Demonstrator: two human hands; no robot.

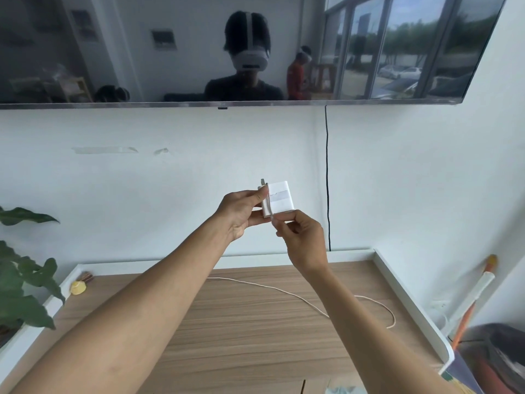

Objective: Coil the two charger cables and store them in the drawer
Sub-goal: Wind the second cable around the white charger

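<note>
A white square charger block [279,198] is held up in front of the wall, above the wooden cabinet top [244,331]. My left hand [241,213] grips the block's left edge between thumb and fingers. My right hand [302,240] pinches the thin white cable [270,207] where it crosses the block's face, just under the block. A second light cable [306,301] lies loose on the cabinet top, running from the middle to a curl at the right. No drawer is in view.
A wall-mounted TV [255,49] hangs above, with a black cord [327,177] running down the wall. Plant leaves [20,282] are at the left. A small yellow object [78,288] sits at the cabinet's back left corner. A broom handle [474,297] and a dark bin [500,356] stand to the right.
</note>
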